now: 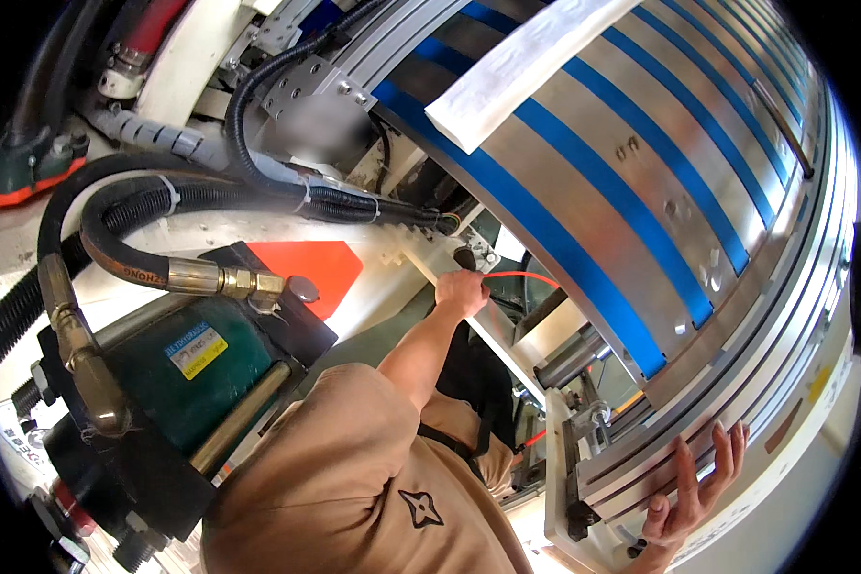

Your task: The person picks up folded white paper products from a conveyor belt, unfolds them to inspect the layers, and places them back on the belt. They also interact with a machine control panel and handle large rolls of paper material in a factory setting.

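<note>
My left hand [461, 293] is closed in a fist beside a pale machine beam. A dark rounded end [464, 257] shows just above its knuckles; what the fingers wrap is hidden. A thin red tube [524, 275] runs from near this hand toward the striped panel. My right hand [694, 488] is at the lower right, fingers spread and palm up, beside the grooved aluminium rail [631, 488]. I see nothing in it. Between and beyond my hands spreads a large metal panel [631, 153] with blue stripes, and a long white strip [526, 72] lies across its upper part.
A green hydraulic cylinder [210, 359] with metal fittings stands at the left. Thick black hoses [201, 196] run above it. An orange-red plate [308, 273] sits beside the cylinder. A dark rod [783, 129] stands out on the panel's right side.
</note>
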`<state>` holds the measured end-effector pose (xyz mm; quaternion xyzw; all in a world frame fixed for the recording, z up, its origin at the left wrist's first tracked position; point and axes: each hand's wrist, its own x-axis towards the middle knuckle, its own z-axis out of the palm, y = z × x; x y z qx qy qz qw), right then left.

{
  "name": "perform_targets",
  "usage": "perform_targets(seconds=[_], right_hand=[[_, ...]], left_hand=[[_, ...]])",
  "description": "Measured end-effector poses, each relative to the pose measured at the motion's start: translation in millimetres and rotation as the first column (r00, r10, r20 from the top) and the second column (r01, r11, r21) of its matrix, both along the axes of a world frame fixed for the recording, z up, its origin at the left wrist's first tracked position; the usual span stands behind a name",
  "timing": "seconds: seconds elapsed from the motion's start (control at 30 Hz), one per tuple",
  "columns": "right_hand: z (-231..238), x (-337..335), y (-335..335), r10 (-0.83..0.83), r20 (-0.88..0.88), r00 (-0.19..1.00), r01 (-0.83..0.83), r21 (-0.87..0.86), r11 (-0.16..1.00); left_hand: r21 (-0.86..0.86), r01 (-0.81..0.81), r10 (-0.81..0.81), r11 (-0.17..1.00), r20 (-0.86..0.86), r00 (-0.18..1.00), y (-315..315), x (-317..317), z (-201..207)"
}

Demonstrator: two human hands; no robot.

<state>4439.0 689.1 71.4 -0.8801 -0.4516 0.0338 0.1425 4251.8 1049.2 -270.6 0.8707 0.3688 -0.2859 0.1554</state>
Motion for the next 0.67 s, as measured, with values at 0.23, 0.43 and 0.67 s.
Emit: perform_targets(seconds=[0.23, 0.43, 0.67], right_hand=[[0, -3, 1, 0.021, -0.008, 1.0, -0.021, 0.062, 0.998], [-1, -1, -4, 0.024, -0.013, 1.0, -0.023, 0.05, 0.998], [-2, 4, -11, 0.044, 0.0, 0.999, -0.044, 0.016, 0.999]], left_hand=[[-0.014, -0.022, 0.023, 1.0, 0.012, 1.0, -1, -8, -11], [-0.038, -0.017, 0.016, 0.999, -0.024, 1.0, 2, -4, -5], [-0.148, -0.217, 0.224, 0.965, 0.032, 0.974, 0, -12, -22]])
